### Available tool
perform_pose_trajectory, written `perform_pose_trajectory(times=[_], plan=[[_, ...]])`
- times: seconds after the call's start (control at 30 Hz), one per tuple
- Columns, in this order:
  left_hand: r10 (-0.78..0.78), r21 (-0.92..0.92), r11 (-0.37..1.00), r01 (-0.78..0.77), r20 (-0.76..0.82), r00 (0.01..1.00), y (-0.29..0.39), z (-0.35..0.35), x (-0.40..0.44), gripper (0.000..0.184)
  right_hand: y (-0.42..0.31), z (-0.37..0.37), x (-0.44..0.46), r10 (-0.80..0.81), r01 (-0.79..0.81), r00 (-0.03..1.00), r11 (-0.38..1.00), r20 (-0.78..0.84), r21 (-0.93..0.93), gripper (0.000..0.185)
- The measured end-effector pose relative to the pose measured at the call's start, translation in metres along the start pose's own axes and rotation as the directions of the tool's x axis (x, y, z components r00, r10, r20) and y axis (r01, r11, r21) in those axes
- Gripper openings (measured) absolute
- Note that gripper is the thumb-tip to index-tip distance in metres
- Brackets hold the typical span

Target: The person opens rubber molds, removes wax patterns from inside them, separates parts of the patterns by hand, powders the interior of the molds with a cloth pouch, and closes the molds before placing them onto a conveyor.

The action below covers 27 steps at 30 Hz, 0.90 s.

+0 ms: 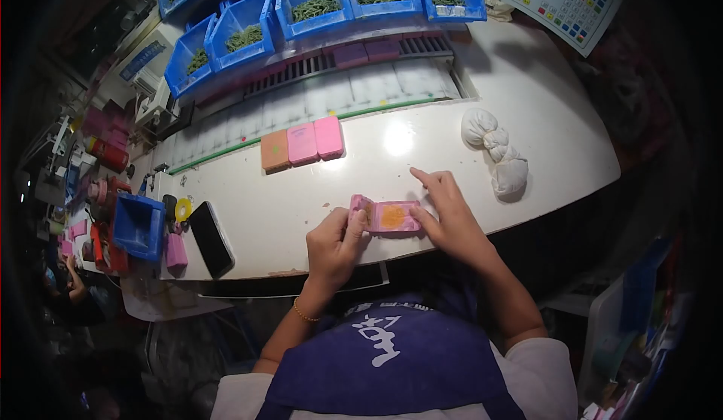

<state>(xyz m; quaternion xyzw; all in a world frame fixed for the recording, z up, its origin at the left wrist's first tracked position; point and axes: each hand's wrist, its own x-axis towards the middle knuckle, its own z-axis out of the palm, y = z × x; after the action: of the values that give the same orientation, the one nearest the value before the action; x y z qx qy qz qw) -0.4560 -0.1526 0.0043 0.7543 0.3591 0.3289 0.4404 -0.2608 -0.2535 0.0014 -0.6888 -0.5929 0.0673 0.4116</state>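
A small pink rubber mold [382, 217] lies opened out near the front edge of the white table, with an orange-yellow patch in its middle. My left hand [335, 243] is closed on the mold's left part, which is folded upward, thumb on its inner face. At the right end, the thumb of my right hand [452, 220] touches the mold's edge. That hand's index finger points up and away, apart from the thumb. Farther back stand two pink blocks [315, 140] and an orange-brown block [276, 150], side by side.
A knotted white cloth bundle [498, 153] lies at right. To the left are a black phone [211, 239], yellow tape [182, 209] and a blue bin [138, 226]. Blue bins [312, 2] with green pieces line the back, beside a control panel [561, 2].
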Motion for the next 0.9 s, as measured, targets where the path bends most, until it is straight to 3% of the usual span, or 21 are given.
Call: perform_pose_trajectory(times=[0.03, 0.1, 0.13, 0.27, 0.33, 0.57, 0.9], plan=[[0.113, 0.174, 0.978, -0.118, 0.04, 0.993, 0.004, 0.002, 0.002, 0.027, 0.001, 0.002, -0.002, 0.003, -0.003, 1.0, 1.0, 0.0, -0.003, 0.048], [0.183, 0.253, 0.947, -0.197, 0.078, 0.98, 0.009, 0.01, 0.005, 0.026, -0.001, 0.004, -0.005, 0.014, -0.032, 0.994, 0.985, 0.109, 0.169, 0.04], [0.245, 0.332, 0.904, -0.271, 0.117, 0.962, 0.012, 0.014, 0.006, 0.025, -0.005, 0.005, -0.005, -0.028, 0.017, 0.997, 0.99, 0.079, 0.142, 0.033], [0.309, 0.341, 0.877, -0.34, 0.144, 0.94, 0.015, 0.03, 0.011, 0.025, -0.011, -0.007, -0.006, 0.039, -0.066, 0.989, 0.979, 0.143, 0.192, 0.031], [0.375, 0.291, 0.87, -0.397, 0.132, 0.918, 0.011, 0.035, 0.012, 0.024, -0.016, -0.009, -0.005, -0.039, 0.018, 0.996, 0.975, 0.086, 0.223, 0.023], [0.354, 0.36, 0.847, -0.391, 0.168, 0.92, 0.01, 0.039, 0.013, 0.022, -0.004, 0.001, -0.008, -0.127, 0.126, 0.992, 0.976, -0.004, 0.179, 0.017], [0.218, 0.16, 0.958, -0.237, 0.127, 0.968, 0.01, 0.033, 0.014, 0.028, 0.004, 0.011, -0.017, 0.098, -0.094, 0.995, 0.939, 0.003, 0.332, 0.011]])
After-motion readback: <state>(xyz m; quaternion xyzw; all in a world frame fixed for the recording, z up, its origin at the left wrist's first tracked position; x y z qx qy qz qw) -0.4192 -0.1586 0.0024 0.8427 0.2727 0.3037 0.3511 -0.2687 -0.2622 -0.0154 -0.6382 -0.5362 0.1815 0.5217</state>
